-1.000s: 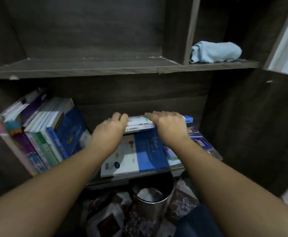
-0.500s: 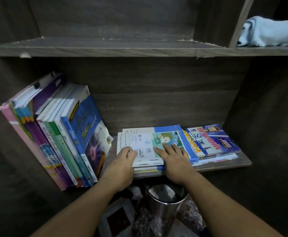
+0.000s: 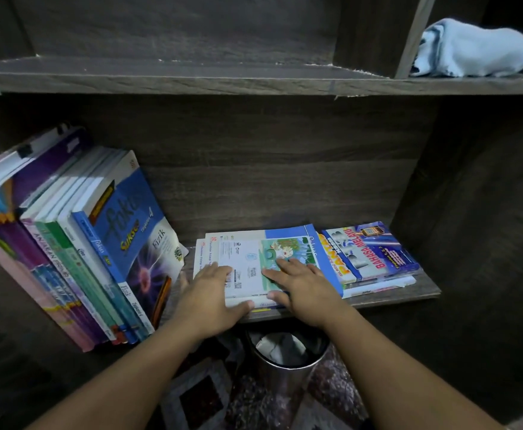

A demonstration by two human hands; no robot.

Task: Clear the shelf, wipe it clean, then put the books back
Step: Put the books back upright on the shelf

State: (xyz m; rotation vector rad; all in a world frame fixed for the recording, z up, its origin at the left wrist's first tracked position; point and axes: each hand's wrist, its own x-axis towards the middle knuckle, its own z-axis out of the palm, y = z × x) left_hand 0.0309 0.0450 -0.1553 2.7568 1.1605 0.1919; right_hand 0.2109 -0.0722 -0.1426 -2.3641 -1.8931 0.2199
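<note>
L hand [image 3: 210, 301] & R hand [image 3: 308, 290] slid nearer, fingers [image 3: 297, 267] spread flat on white-green top book [image 3: 248, 259].

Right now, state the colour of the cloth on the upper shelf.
Light blue folded cloth; head view.

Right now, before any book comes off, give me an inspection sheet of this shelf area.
Surface: lower shelf, dark wood, bare along its front right edge.
Job's things: leaning row of books at left; flat stack in the middle; second flat stack beside it at right; blue cloth bunched on the upper shelf, right compartment.
Clutter: metal bin on the floor below, something crumpled inside.
Grippers: left hand and right hand rest flat on the middle stack, thumbs at its front edge.
Cables: nothing seen.
Surroundings: patterned rug underneath; dim light.
</note>
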